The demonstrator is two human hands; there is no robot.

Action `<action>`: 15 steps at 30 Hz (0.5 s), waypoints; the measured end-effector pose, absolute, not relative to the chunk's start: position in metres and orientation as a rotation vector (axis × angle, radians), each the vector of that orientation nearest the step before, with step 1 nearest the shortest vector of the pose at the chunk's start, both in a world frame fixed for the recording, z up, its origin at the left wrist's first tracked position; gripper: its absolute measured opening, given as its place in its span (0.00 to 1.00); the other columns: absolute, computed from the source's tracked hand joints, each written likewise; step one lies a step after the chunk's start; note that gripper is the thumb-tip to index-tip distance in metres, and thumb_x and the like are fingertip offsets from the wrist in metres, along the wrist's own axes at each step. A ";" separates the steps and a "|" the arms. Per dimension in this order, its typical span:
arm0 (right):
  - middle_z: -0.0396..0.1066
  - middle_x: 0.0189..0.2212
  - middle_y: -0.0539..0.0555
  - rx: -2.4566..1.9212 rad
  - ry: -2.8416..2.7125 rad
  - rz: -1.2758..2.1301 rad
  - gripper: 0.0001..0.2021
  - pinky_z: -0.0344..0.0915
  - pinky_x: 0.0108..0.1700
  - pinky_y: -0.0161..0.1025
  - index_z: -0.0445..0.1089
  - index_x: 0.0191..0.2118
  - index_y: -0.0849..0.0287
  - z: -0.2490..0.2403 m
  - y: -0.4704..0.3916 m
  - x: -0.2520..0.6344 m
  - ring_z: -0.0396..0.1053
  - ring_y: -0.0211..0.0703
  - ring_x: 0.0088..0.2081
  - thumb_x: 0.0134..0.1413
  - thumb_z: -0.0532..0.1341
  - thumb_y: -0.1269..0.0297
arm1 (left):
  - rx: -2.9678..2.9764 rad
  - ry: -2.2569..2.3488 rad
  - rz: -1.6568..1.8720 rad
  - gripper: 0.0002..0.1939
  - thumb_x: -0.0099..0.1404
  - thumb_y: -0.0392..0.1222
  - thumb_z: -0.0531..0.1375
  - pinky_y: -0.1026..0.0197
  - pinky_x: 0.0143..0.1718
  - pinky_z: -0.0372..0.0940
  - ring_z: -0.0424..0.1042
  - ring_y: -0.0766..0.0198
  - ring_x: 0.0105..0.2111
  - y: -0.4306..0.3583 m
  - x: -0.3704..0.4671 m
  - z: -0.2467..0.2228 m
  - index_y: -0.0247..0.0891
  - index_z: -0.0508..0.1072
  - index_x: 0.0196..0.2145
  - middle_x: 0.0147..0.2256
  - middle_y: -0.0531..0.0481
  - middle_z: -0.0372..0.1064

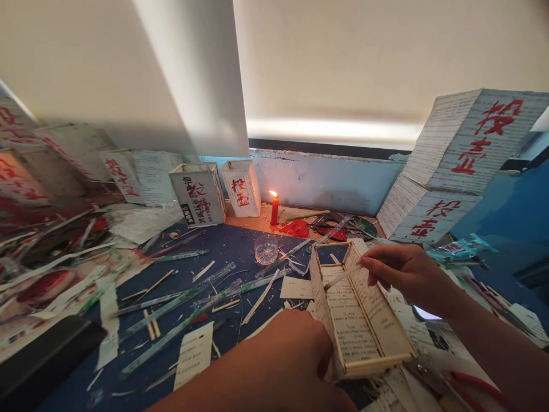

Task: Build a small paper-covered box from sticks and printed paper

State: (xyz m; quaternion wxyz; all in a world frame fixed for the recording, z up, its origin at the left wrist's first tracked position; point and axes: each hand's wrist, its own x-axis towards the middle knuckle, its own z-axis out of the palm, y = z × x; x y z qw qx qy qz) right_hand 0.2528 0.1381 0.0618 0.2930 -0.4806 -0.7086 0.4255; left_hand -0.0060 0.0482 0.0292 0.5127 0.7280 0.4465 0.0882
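An open-topped paper box (354,320) with thin wooden sticks along its edges lies tilted in front of me, printed text on its inner sides. My left hand (302,349) is closed around its left side, the fingertips partly hidden. Above the box's right edge, my right hand (403,272) pinches a narrow pale strip (341,278) between thumb and fingers. The strip's far end reaches over the box's inside, near its left wall. Left of the box lies a small white paper piece (297,288).
A lit red candle (275,210) stands behind, beside red wax (295,228). A clear round dish (266,250) sits nearer. Paper boxes with red characters (241,189) line the back. Plastic strips, sticks and scraps litter the blue surface. Red-handled scissors (472,389) lie at lower right.
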 end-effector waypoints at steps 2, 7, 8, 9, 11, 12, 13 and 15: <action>0.77 0.25 0.49 -1.268 -1.885 1.124 0.15 0.61 0.26 0.34 0.79 0.36 0.52 0.062 0.137 0.251 0.66 0.35 0.24 0.60 0.67 0.45 | 1.806 1.056 0.229 0.12 0.54 0.53 0.73 0.61 0.34 0.64 0.72 0.60 0.32 0.049 -0.005 0.030 0.47 0.82 0.34 0.28 0.55 0.73; 0.77 0.26 0.49 -1.259 -1.856 1.103 0.15 0.63 0.26 0.33 0.79 0.36 0.53 0.061 0.135 0.250 0.67 0.35 0.24 0.61 0.67 0.46 | 1.984 1.045 0.289 0.10 0.58 0.53 0.70 0.59 0.41 0.64 0.74 0.58 0.36 0.050 -0.001 0.027 0.47 0.81 0.31 0.25 0.55 0.73; 0.77 0.25 0.49 -1.261 -1.841 1.105 0.15 0.64 0.26 0.33 0.78 0.36 0.53 0.060 0.135 0.249 0.67 0.34 0.24 0.61 0.67 0.46 | 2.013 1.060 0.302 0.09 0.59 0.52 0.69 0.58 0.43 0.64 0.75 0.57 0.37 0.050 0.000 0.024 0.46 0.80 0.30 0.25 0.55 0.72; 0.77 0.25 0.49 -1.262 -1.826 1.114 0.16 0.64 0.25 0.32 0.78 0.36 0.54 0.060 0.135 0.249 0.68 0.34 0.23 0.61 0.67 0.46 | 2.038 1.075 0.314 0.09 0.60 0.51 0.68 0.58 0.43 0.64 0.75 0.57 0.38 0.050 0.000 0.022 0.46 0.79 0.28 0.24 0.55 0.72; 0.77 0.25 0.49 -1.254 -1.799 1.143 0.16 0.67 0.25 0.32 0.77 0.36 0.55 0.059 0.135 0.247 0.69 0.34 0.23 0.62 0.67 0.46 | 2.077 1.094 0.328 0.12 0.61 0.52 0.67 0.57 0.44 0.64 0.75 0.56 0.39 0.051 0.001 0.018 0.45 0.78 0.25 0.23 0.54 0.71; 0.77 0.25 0.50 -1.247 -1.788 1.159 0.16 0.68 0.25 0.32 0.77 0.36 0.55 0.058 0.135 0.246 0.70 0.34 0.23 0.62 0.67 0.46 | 2.098 1.094 0.329 0.12 0.61 0.54 0.67 0.57 0.44 0.64 0.75 0.56 0.38 0.051 0.002 0.017 0.45 0.78 0.26 0.22 0.54 0.70; 0.77 0.25 0.50 -1.241 -1.778 1.172 0.17 0.69 0.26 0.32 0.77 0.35 0.55 0.058 0.135 0.246 0.71 0.35 0.23 0.62 0.67 0.46 | 2.124 1.091 0.328 0.11 0.61 0.55 0.67 0.57 0.42 0.63 0.74 0.57 0.35 0.051 0.003 0.016 0.46 0.79 0.28 0.22 0.55 0.70; 0.77 0.26 0.50 -1.232 -1.756 1.186 0.17 0.71 0.25 0.32 0.76 0.35 0.56 0.058 0.135 0.245 0.73 0.36 0.23 0.61 0.67 0.46 | 2.200 1.107 0.328 0.08 0.63 0.53 0.66 0.58 0.37 0.62 0.72 0.60 0.29 0.052 0.006 0.016 0.49 0.80 0.35 0.21 0.57 0.69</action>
